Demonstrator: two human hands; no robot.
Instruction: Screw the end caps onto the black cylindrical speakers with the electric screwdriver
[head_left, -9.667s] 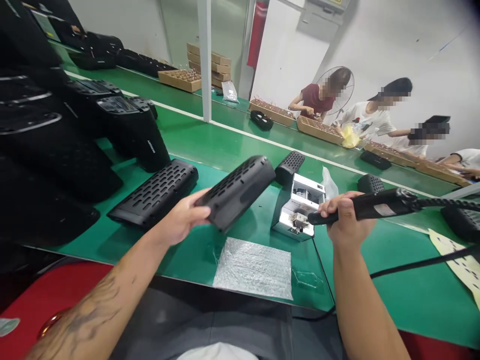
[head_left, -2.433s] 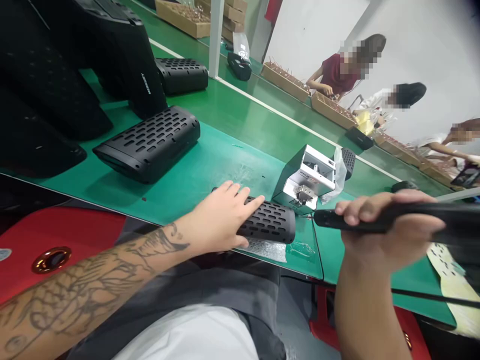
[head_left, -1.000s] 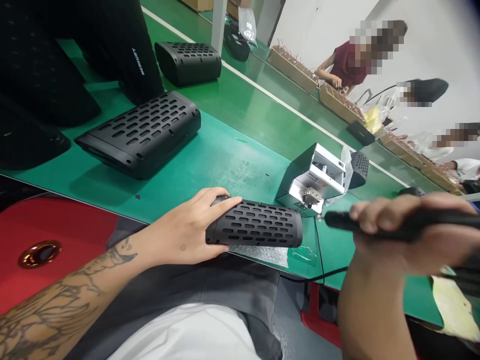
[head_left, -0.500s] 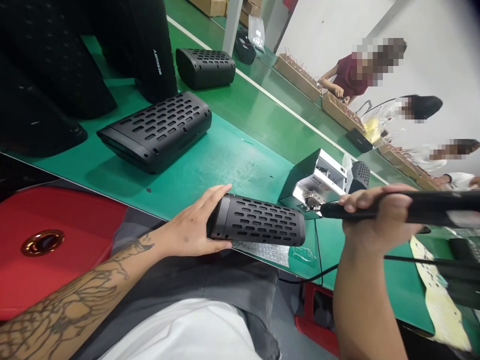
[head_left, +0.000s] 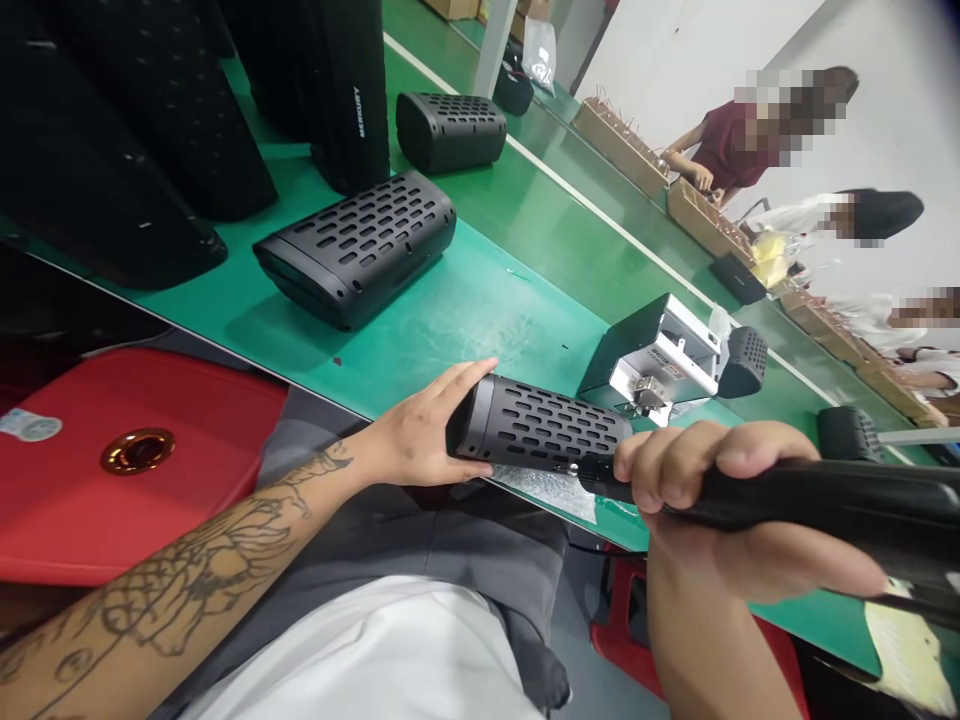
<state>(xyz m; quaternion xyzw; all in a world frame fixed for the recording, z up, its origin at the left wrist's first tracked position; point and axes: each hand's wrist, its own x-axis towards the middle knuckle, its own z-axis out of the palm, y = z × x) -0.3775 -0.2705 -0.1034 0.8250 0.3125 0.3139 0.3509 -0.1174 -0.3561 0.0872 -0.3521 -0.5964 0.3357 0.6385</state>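
My left hand (head_left: 427, 430) grips one end of a black slotted speaker-like housing (head_left: 555, 420) at the table's near edge, thumb and fingers on opposite sides. My right hand (head_left: 720, 490) is wrapped round a black electric screwdriver (head_left: 810, 495). Its tip reaches the near right edge of the housing, where a small shiny screw (head_left: 574, 468) shows. The far end of the housing is partly hidden by my right hand. Just beyond stands a silver-and-black screw feeder (head_left: 652, 360). Bubble wrap (head_left: 555, 492) lies under the housing.
Another slotted housing (head_left: 360, 250) rests on the green table (head_left: 480, 310), with a further one (head_left: 450, 132) behind it. Tall black cases (head_left: 330, 90) stand at the left. A red stool (head_left: 135, 500) is beside me. Several people sit across the line, one in a dark red top (head_left: 739, 140).
My right hand has brought the screwdriver from the screw feeder down and left onto the housing's edge. A screw now shows at its tip. The view has shifted slightly; my left hand keeps its grip.
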